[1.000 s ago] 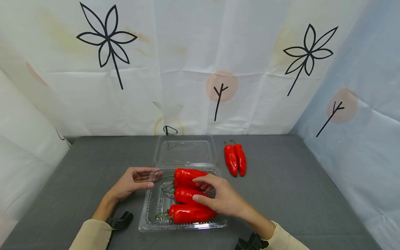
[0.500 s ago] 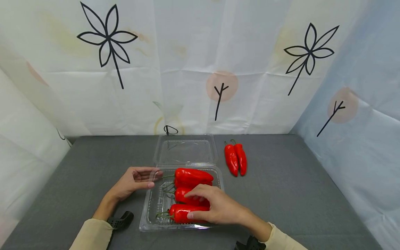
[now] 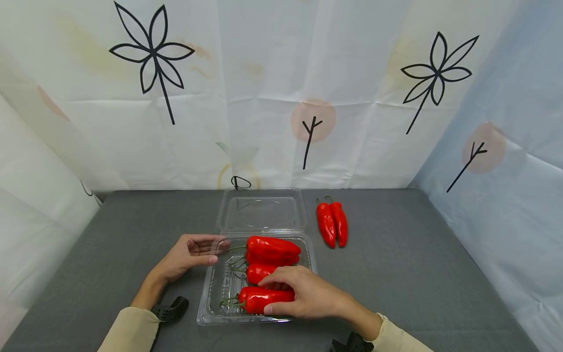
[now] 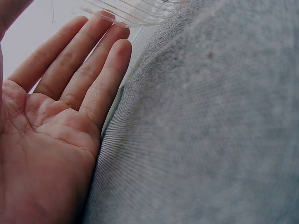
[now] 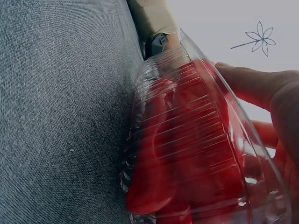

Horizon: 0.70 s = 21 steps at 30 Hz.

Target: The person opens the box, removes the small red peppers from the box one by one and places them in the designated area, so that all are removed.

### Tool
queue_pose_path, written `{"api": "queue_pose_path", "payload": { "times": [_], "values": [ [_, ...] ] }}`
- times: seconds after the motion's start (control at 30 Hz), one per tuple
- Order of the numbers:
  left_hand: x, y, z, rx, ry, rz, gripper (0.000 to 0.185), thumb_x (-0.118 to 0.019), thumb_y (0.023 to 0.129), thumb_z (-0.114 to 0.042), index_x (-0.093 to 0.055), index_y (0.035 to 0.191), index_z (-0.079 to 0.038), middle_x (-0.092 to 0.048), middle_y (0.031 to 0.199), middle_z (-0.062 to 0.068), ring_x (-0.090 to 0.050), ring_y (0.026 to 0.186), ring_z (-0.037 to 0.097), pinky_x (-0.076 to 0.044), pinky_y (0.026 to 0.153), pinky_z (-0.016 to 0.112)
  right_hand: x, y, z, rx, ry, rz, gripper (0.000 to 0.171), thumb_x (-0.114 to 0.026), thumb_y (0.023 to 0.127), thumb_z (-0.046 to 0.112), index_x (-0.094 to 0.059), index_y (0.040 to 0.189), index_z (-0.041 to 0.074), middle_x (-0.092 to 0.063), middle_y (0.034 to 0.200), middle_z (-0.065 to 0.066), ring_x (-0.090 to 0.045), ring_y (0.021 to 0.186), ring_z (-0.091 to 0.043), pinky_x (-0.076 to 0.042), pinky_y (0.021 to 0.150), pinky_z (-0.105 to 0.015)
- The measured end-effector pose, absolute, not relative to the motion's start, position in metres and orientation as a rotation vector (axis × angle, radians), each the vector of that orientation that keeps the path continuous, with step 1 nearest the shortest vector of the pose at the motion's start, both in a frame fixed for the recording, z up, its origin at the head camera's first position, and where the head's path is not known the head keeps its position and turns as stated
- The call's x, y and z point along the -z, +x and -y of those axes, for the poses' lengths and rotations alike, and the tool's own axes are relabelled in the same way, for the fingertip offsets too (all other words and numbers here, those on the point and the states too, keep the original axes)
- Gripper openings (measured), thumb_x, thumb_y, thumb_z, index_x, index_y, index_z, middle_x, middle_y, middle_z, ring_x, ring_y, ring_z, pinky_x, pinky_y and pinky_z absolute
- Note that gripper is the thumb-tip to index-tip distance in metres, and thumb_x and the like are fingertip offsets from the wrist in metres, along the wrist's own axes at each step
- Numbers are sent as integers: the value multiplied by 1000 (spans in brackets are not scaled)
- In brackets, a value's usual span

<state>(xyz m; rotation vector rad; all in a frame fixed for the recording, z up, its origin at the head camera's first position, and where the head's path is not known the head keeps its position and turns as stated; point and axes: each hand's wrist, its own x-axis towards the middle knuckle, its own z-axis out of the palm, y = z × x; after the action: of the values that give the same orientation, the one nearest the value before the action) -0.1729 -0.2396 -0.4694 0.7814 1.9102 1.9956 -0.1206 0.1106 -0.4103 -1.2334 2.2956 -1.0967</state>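
Observation:
A clear plastic clamshell container (image 3: 206,308) lies open on the grey table, holding several long red peppers with green stems. My right hand (image 3: 308,296) is over its front right, thumb on the near side and fingers on the far side of the front red pepper (image 3: 255,299), gripping it. Part of that pepper is under the hand. In the right wrist view, the red peppers (image 5: 154,158) show through the ribbed container wall. My left hand (image 3: 189,256) has straight fingers at the container's left rim; in the left wrist view its fingertips (image 4: 122,49) are by the clear plastic.
Two red peppers (image 3: 326,225) lie side by side on the table, right of the container's raised lid (image 3: 264,211). White printed cloth (image 3: 264,98) walls the back and sides. Black wrist devices (image 3: 170,310) are on both wrists.
My right hand has moved from the middle peppers toward the front one and closed around it. The left hand stays in place at the container's left side.

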Motion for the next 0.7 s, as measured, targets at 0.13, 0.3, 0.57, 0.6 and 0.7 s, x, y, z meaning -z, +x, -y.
{"api": "queue_pose_path", "payload": {
  "times": [0.13, 0.3, 0.57, 0.6, 0.7],
  "values": [
    [469, -173, 239, -1996, 770, -1909, 46, -66, 92, 10, -52, 135, 18, -65, 130, 24, -65, 120, 22, -54, 95, 31, 410, -121, -111, 1080, -1244, -2289, 41, -74, 93, 37, -68, 129, 19, -68, 117, 9, -59, 102, -2, -52, 85, -22],
    [469, -173, 239, -1997, 787, -1911, 46, -66, 92, 10, -52, 135, 18, -64, 130, 25, -65, 119, 22, -54, 95, 30, 410, -122, -112, 1092, -1247, -2252, 41, -75, 91, 35, -67, 129, 22, -67, 115, 11, -59, 101, -1, -53, 83, -21],
    [468, -173, 240, -1992, 777, -1924, 46, -66, 92, 10, -52, 135, 18, -64, 130, 25, -66, 119, 21, -54, 96, 30, 409, -123, -112, 1118, -1285, -2229, 38, -75, 92, 30, -67, 129, 21, -67, 115, 11, -59, 101, -1, -52, 83, -21],
    [468, -173, 240, -1992, 775, -1923, 46, -66, 92, 9, -52, 135, 18, -64, 130, 25, -66, 119, 21, -53, 96, 30, 409, -123, -112, 1130, -1290, -2228, 38, -75, 92, 30, -67, 128, 21, -67, 114, 11, -59, 101, -1, -52, 83, -21],
    [468, -173, 240, -1993, 787, -1918, 46, -66, 92, 9, -52, 135, 18, -64, 130, 25, -66, 119, 22, -53, 96, 30, 409, -123, -112, 1179, -1290, -2231, 36, -75, 93, 29, -68, 127, 21, -67, 112, 11, -60, 100, -2, -53, 83, -22]
  ]
}}
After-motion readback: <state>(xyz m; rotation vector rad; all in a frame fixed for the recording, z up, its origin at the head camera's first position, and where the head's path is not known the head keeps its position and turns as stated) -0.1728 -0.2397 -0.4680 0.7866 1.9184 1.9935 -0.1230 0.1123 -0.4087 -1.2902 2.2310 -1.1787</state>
